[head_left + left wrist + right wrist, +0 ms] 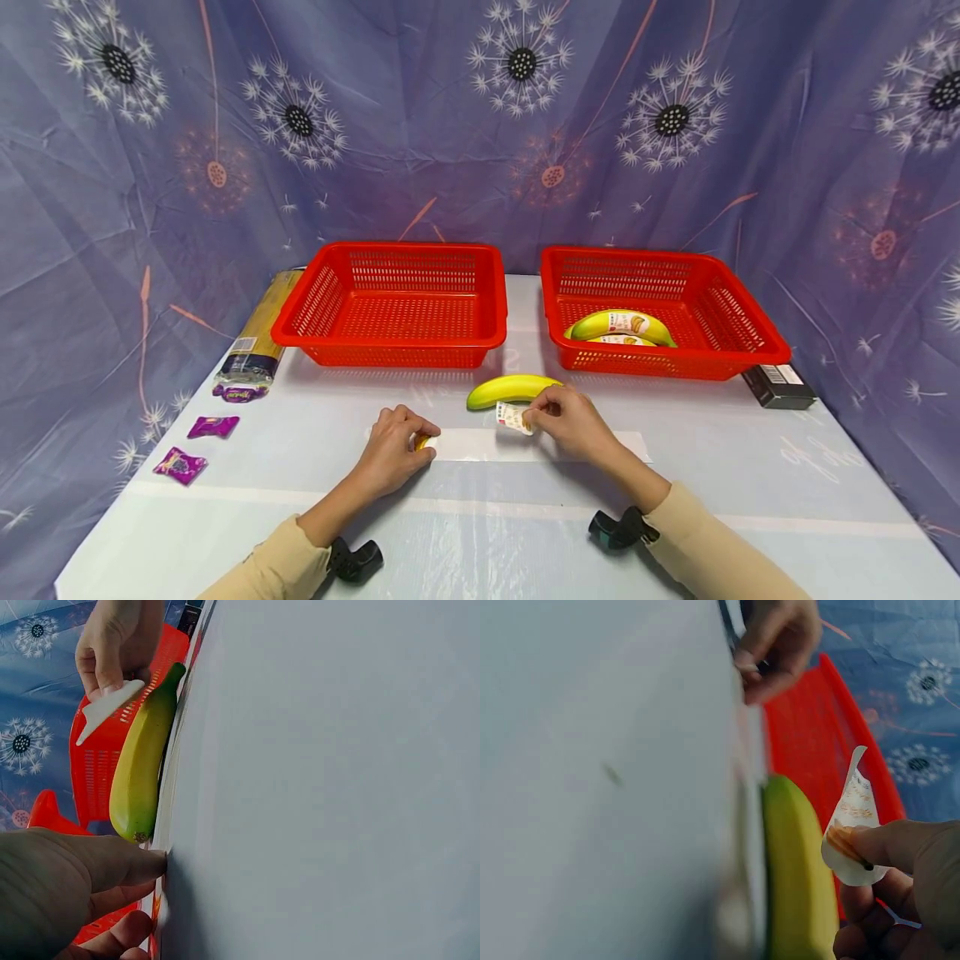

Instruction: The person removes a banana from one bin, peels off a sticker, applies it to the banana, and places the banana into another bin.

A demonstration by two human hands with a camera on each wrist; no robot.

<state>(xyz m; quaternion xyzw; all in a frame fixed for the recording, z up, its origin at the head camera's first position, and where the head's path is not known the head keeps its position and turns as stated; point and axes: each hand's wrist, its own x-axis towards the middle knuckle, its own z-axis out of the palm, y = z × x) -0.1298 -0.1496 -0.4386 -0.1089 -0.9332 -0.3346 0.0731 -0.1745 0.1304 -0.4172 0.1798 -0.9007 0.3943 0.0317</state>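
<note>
My right hand [572,421] pinches a white sticker [513,417] with a banana picture between thumb and fingers, raised just in front of a yellow-green banana [510,388]. In the right wrist view the sticker [855,814] is curled, its upper end bent over. A pale backing strip [480,446] lies flat across the table before the banana. My left hand [393,446] pinches the strip's left end, where a bit of yellow print shows beside the thumb. From the left wrist view, the banana [142,761] rests on the table, touched by neither hand.
A red basket [390,342] stands behind on the left; another red basket [667,360] on the right holds labelled bananas [622,323]. Purple-wrapped candies [180,465] and a golden package [258,333] lie at the left edge. A black box [780,387] sits at right.
</note>
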